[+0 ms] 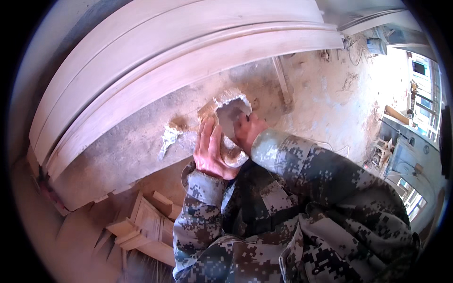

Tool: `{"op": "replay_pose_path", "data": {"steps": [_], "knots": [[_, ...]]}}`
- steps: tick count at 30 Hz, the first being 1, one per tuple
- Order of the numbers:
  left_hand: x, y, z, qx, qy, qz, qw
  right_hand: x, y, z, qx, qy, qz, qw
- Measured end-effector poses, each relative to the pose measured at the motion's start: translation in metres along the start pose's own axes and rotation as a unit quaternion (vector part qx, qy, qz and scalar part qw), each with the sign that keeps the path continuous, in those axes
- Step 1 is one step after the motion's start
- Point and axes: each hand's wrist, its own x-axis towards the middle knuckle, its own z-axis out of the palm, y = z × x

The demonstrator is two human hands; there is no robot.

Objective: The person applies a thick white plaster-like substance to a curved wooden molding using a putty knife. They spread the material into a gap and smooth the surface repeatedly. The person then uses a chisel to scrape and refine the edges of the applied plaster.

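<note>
right hand [251, 132]: palm hidden; jacket [257, 251] cut off

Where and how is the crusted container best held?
I would grip the container by its outer left wall, coming from the left: the left hand lies against that side, and the right hand is at its opening. The ragged rim looks less dependable.

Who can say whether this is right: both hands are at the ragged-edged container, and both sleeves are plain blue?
The plain blue is wrong: the head view shows pixelated camouflage on the left sleeve and right sleeve. The left hand and right hand are indeed at the ragged-edged container.
</note>
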Motion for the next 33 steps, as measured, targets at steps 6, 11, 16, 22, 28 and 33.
{"op": "replay_pose_path", "data": {"steps": [6, 11, 16, 22, 28, 33], "knots": [[-0.004, -0.006, 0.012, 0.002, -0.014, 0.022, 1.000, 0.000, 0.052, 0.005, 0.049, -0.005, -0.075, 0.996], [-0.018, -0.010, 0.008, 0.010, -0.018, 0.020, 1.000, -0.009, 0.052, -0.021, 0.007, -0.075, -0.158, 0.985], [-0.020, -0.006, 0.013, 0.013, 0.004, -0.007, 1.000, -0.009, 0.037, -0.020, -0.003, -0.068, -0.164, 0.984], [-0.021, -0.002, 0.021, 0.002, 0.029, -0.008, 1.000, -0.025, 0.023, -0.008, 0.022, -0.019, -0.120, 0.992], [-0.022, -0.009, 0.022, 0.039, 0.007, 0.026, 0.999, -0.027, 0.021, 0.021, 0.066, 0.073, -0.106, 0.989], [-0.029, -0.018, 0.022, 0.072, -0.018, 0.069, 0.995, -0.028, 0.021, 0.032, 0.163, 0.085, -0.049, 0.982]]}}
